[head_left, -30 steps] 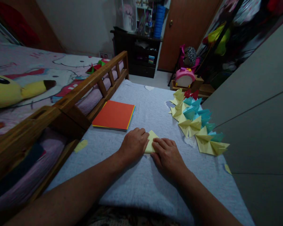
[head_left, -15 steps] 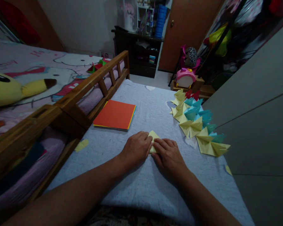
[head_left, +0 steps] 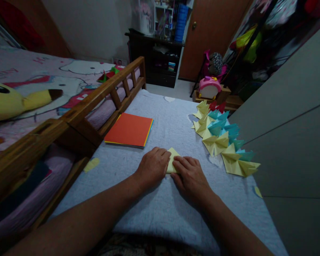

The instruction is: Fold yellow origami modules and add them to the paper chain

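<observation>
Between the desk's (head_left: 170, 122) side edges, toward the near one, a folded yellow paper (head_left: 171, 153) was held flat in the grip of the left hand (head_left: 152, 165) and right hand (head_left: 190, 174), presumably against slipping. Folded pieces (head_left: 215, 143) along the right edge and a paper stack (head_left: 129, 129) near the left were seemingly kept aside.

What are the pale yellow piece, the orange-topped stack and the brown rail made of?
Pale yellow piece: likely matte paper, given crisp straight edges. Orange-topped stack: probably matte paper or card, flat coloured sheet edges showing. Brown rail: apparently varnished wood, faint sheen.
</observation>
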Demonstrator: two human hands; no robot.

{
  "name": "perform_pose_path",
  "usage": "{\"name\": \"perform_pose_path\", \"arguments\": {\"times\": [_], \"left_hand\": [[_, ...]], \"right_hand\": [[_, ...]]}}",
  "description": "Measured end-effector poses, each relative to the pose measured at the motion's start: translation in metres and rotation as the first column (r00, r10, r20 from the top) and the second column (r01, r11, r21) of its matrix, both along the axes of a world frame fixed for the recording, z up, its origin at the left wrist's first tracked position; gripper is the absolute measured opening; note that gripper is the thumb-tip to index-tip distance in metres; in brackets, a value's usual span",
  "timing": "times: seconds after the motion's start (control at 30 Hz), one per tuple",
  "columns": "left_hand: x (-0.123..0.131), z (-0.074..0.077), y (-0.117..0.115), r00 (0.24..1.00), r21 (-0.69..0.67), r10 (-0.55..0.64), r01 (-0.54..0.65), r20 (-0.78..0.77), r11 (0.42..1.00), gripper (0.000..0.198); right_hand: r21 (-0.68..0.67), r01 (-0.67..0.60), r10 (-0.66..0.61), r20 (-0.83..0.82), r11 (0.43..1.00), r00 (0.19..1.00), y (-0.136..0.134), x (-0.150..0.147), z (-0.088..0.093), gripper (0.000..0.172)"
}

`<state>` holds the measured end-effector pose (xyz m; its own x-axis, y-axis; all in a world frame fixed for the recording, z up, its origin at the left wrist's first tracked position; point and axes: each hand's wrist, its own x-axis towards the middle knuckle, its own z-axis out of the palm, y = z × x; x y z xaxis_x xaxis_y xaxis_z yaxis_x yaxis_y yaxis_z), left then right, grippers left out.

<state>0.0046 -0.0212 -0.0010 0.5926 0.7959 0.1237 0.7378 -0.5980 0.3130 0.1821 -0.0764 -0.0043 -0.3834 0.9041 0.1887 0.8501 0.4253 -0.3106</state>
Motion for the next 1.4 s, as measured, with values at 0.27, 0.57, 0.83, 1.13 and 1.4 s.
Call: {"name": "perform_pose_path", "arguments": {"times": [0.27, 0.57, 0.83, 1.13, 1.4], "left_hand": [[-0.001, 0.000, 0.001, 0.999, 0.002, 0.008, -0.008, 0.032, 1.000, 0.014], [-0.001, 0.001, 0.002, 1.000, 0.006, -0.001, 0.001, 0.009, 1.000, 0.013], [0.000, 0.003, -0.006, 0.996, 0.101, -0.075, 0.080, -0.056, 0.992, 0.020], [-0.014, -0.014, -0.042, 0.976, 0.162, -0.179, 0.198, -0.124, 0.967, 0.039], [-0.043, -0.020, -0.044, 0.949, 0.040, -0.269, 0.279, -0.165, 0.960, 0.067]], "right_hand": [[0.016, -0.002, 0.002, -0.012, 1.000, 1.000, 0.001, 0.000, -0.001, 0.023], [0.012, 0.003, -0.003, -0.002, 1.000, 1.000, 0.001, 0.000, -0.001, 0.023], [-0.005, 0.007, -0.007, 0.017, 1.000, 1.000, 0.000, -0.002, 0.002, 0.026], [-0.025, -0.002, 0.004, 0.081, 1.000, 0.997, -0.001, -0.003, 0.008, 0.028], [-0.008, -0.015, 0.016, 0.160, 1.000, 0.987, -0.005, -0.004, 0.008, 0.028]]}}
